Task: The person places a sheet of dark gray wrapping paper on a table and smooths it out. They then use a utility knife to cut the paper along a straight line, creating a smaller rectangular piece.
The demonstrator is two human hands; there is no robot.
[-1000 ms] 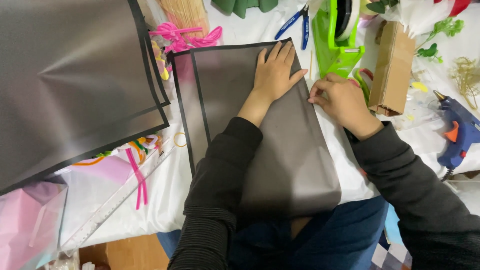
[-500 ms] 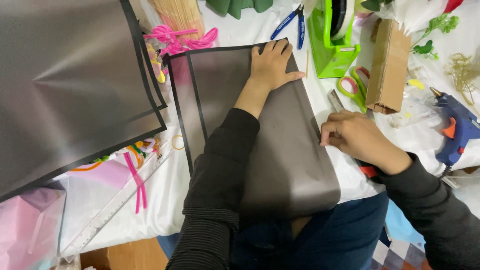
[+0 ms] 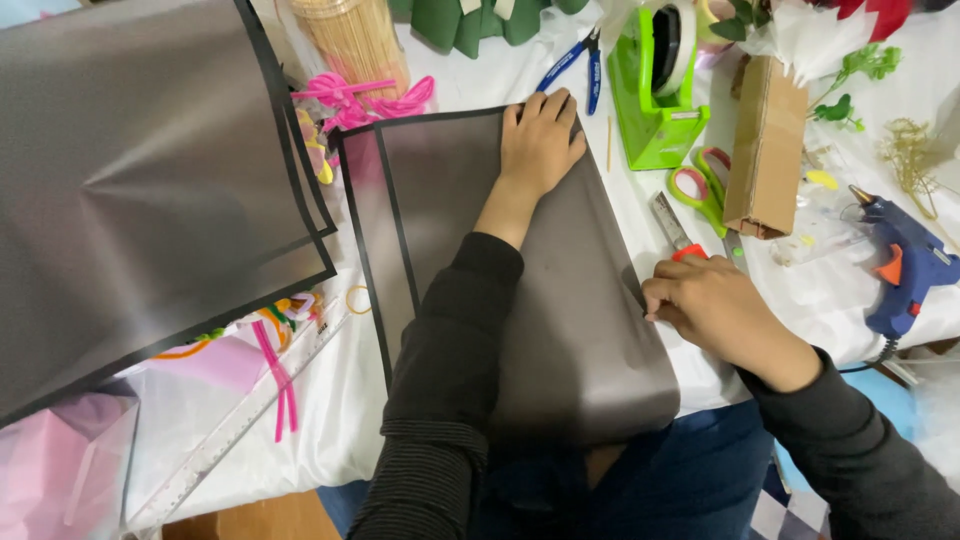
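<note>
Right hand runs down the sheet's edge

From the top right edge of the dark grey sheet (image 3: 560,300), beside the green tape dispenser (image 3: 655,95), the right hand (image 3: 715,310) slides toward the body along that edge and now sits low on it, over the orange-handled cutter (image 3: 680,235), uncovering the green scissors (image 3: 700,190)
</note>
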